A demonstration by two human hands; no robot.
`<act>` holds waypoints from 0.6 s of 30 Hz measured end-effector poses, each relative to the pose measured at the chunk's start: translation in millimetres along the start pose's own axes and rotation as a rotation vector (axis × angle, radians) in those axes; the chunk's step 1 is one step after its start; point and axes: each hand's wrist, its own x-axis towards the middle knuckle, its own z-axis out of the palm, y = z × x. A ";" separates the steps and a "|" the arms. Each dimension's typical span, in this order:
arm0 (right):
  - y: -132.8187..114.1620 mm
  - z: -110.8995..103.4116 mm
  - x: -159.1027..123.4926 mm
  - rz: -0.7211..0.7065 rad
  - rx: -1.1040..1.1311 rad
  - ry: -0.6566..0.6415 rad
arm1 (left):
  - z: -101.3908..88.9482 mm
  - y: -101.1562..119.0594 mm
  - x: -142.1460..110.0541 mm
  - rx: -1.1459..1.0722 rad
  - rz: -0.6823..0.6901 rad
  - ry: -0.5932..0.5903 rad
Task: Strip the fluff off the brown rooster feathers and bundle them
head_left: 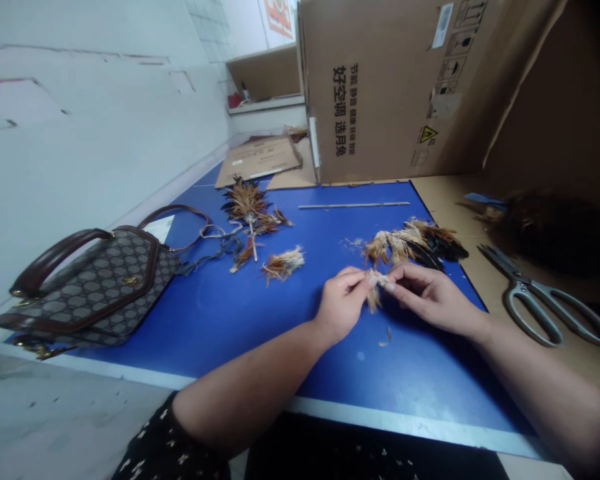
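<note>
My left hand (347, 300) and my right hand (427, 293) meet over the blue tabletop, pinching a small tuft of pale feathers (373, 299) between thumbs and fingertips. The tuft's brown tips hang below the fingers. Just beyond my right hand lies a pile of brown, cream and black feathers (403, 245). Left of my left hand is a small loose bunch of tan feathers (284, 264). Farther back rests a bundle of brown and dark feathers (247, 203) with a thin stick (253, 241) coming out of it. A few feather bits (387, 335) lie near me.
A patterned handbag (110, 287) stands at the left, with grey-blue strips (215, 250) beside it. Across the back lies a thin rod (354, 205). Large scissors (535, 293) rest on cardboard at the right. A big cardboard box (385, 100) rises behind the blue table (280, 333).
</note>
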 end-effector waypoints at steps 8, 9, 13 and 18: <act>0.1 6.9 1.3 0.017 0.064 -0.021 | 2.4 -3.0 -2.5 -0.075 -0.016 -0.051; 0.4 7.4 1.1 0.018 0.069 -0.025 | 2.6 -1.7 -2.6 -0.071 -0.015 -0.055; -0.9 9.2 0.0 0.021 0.070 -0.036 | 2.3 4.5 -2.7 -0.046 0.004 -0.070; -3.5 -0.8 0.3 0.027 0.037 -0.019 | 0.4 8.5 -1.1 -0.028 0.023 -0.052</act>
